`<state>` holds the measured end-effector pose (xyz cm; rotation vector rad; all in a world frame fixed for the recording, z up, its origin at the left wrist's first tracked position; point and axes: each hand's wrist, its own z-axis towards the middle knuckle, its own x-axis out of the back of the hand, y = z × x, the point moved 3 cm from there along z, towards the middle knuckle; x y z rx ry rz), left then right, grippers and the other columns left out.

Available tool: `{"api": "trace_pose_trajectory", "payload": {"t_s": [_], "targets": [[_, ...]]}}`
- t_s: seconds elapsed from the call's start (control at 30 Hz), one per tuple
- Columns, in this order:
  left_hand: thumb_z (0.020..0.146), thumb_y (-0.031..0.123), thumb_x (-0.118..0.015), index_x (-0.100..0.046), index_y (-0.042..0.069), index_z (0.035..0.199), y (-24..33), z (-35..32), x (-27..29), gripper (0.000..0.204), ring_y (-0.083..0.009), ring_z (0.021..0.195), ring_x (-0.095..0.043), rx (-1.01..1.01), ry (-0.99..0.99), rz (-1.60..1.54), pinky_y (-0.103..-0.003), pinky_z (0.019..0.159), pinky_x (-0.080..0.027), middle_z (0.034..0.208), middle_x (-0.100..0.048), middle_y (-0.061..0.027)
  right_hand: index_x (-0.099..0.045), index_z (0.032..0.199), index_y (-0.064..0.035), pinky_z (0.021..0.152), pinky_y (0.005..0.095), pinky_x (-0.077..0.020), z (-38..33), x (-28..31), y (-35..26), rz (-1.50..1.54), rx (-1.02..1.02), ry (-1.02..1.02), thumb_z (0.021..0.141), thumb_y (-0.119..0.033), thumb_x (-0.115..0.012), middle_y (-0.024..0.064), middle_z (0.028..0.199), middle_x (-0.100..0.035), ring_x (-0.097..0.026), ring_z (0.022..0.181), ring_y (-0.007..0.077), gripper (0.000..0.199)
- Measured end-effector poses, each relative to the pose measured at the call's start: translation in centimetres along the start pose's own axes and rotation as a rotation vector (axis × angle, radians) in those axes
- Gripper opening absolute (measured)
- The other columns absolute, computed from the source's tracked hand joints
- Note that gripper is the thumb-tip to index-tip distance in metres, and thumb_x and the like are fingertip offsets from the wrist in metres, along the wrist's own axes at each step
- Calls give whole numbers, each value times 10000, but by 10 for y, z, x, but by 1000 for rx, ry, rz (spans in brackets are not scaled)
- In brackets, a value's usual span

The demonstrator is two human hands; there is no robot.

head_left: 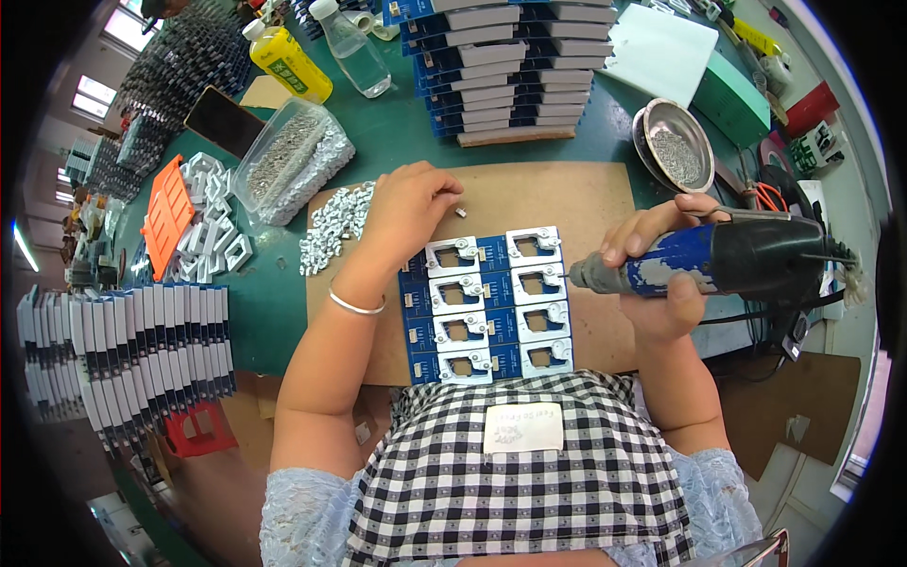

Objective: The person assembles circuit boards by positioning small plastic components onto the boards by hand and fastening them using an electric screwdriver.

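My right hand (657, 265) grips a blue and black electric screwdriver (675, 263), its nose pointing left. Beside that nose lies a blue circuit board panel (501, 317), which carries two columns of white plastic frames (543, 321) with square openings. Over the panel's far left corner is my left hand (416, 203), its fingers curled together; whatever they may hold is hidden. One small silvery piece (461, 213) rests on the brown board (595, 198) just by its fingertips. A pile of similar small pieces (335, 227) spreads to the left of this hand.
A clear plastic tub (293, 161) of small metal parts stands at left, near white frames (222, 241) and an orange tray (165, 217). Stacked panels (510, 76) rise at the back. A metal bowl (678, 156) of screws, bottles (350, 52) and a phone (222, 121) surround the work.
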<state>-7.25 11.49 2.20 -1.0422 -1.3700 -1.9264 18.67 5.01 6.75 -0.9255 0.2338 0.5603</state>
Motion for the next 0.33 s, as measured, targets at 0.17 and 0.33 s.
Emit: {"api": "trace_pose_trajectory", "payload": {"t_s": [0.17,0.33], "targets": [[761,82,-703,-707,117,869,-3,-6,-9,115,-277,867,-591,-206,-85,-34,-396,791,-452,835,-644,-53,-363,1274,-39,678,378,-514,-2,2,0,-58,-21,60,818,-310,-679,117,831,-544,-605,709,228,618],[758,41,-697,-710,104,880,-2,-2,-16,138,-279,887,-574,-190,-67,41,-387,820,-442,899,-656,-58,-372,1275,-48,656,393,-515,-6,-2,2,-142,-71,113,801,-366,-679,117,816,-541,-604,686,233,648]]}}
